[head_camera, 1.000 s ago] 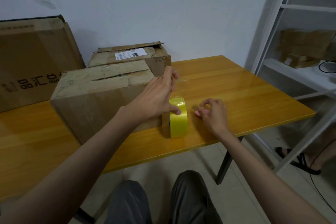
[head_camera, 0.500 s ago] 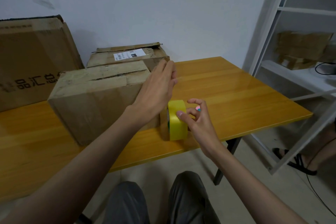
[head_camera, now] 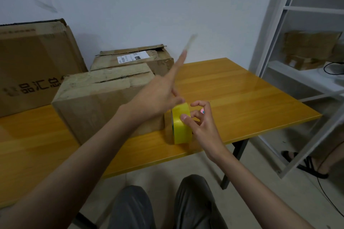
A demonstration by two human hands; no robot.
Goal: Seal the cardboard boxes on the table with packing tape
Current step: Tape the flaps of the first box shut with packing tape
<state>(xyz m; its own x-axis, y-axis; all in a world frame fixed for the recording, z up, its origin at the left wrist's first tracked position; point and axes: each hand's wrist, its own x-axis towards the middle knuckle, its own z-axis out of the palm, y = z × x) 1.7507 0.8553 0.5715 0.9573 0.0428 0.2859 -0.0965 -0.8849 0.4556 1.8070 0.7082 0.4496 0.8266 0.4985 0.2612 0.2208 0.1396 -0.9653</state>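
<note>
A yellow packing tape roll (head_camera: 181, 126) stands on edge on the orange table (head_camera: 242, 98), against the right end of the near cardboard box (head_camera: 104, 102), whose top flaps show a gap. My right hand (head_camera: 202, 126) holds the roll, thumb on its outer band and fingers curled at its right side. Above the box's right corner, my left hand (head_camera: 160, 93) is raised with straight fingers pointing up and right. A blurred pale strip (head_camera: 189, 42) shows at their tips. A second box (head_camera: 134, 59) with a white label sits behind.
A large printed cardboard box (head_camera: 33, 65) leans against the wall at the left. A white shelf rack (head_camera: 290, 72) holding more boxes (head_camera: 312, 46) stands to the right of the table. Someone's sandalled foot (head_camera: 305, 163) is on the floor beside it. My knees are below the table edge.
My left hand left the roll and swung up to the right, fingers straightening. My right hand moved left from the table and took hold of the roll.
</note>
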